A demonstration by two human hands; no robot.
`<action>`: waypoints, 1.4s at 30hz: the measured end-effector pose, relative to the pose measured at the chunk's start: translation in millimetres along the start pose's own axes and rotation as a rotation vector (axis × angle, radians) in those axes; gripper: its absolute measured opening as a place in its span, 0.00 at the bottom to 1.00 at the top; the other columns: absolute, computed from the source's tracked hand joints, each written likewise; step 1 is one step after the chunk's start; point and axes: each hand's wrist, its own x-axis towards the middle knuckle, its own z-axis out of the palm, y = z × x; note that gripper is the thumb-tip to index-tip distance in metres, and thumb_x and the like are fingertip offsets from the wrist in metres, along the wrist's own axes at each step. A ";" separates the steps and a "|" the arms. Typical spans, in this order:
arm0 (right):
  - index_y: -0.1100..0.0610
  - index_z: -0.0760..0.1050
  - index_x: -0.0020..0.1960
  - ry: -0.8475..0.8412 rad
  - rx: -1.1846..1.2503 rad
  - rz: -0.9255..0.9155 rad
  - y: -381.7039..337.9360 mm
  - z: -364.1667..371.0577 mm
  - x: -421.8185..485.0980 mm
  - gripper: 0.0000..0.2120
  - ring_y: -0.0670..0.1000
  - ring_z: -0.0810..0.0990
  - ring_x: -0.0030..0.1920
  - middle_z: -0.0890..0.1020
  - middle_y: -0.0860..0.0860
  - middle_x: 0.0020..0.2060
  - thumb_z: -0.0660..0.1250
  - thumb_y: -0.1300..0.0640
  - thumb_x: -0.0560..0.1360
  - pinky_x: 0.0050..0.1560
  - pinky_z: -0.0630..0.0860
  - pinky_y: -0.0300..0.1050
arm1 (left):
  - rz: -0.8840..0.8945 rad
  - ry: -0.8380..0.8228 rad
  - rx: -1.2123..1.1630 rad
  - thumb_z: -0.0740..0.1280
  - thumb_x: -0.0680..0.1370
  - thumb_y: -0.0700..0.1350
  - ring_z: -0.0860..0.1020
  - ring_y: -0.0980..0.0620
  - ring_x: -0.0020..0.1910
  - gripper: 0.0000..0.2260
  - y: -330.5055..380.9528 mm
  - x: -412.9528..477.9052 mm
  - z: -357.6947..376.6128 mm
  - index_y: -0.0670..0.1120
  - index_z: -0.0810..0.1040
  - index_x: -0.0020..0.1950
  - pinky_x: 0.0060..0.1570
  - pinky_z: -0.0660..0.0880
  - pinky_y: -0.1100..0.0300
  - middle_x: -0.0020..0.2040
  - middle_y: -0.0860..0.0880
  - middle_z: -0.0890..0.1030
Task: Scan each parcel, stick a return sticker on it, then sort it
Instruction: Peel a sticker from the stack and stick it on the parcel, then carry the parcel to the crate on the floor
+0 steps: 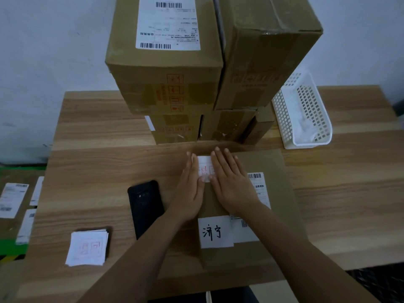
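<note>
A flat brown cardboard parcel (271,165) lies on the wooden table in front of me. It carries a white shipping label (256,179) and a white handwritten tag (215,231). A white sticker with red print (204,166) lies on the parcel's top left. My left hand (190,189) and my right hand (231,180) rest flat on the parcel, fingers spread, pressing on either side of that sticker. A black phone (145,206) lies face down left of the parcel. A pile of white stickers with red print (87,248) sits at the near left.
Several cardboard boxes (166,68) are stacked high at the back of the table (98,132). A white perforated plastic basket (303,112) stands to their right. Labelled parcels (13,200) lie below the table's left edge.
</note>
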 end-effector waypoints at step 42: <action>0.50 0.46 0.79 0.238 1.005 0.584 43.8 -64.3 -239.5 0.56 0.47 0.74 0.55 0.71 0.48 0.62 0.79 0.64 0.64 0.44 0.71 0.33 | -0.115 0.276 -0.241 0.81 0.62 0.36 0.68 0.58 0.62 0.47 97.7 -154.5 50.2 0.47 0.58 0.73 0.58 0.65 0.64 0.59 0.60 0.70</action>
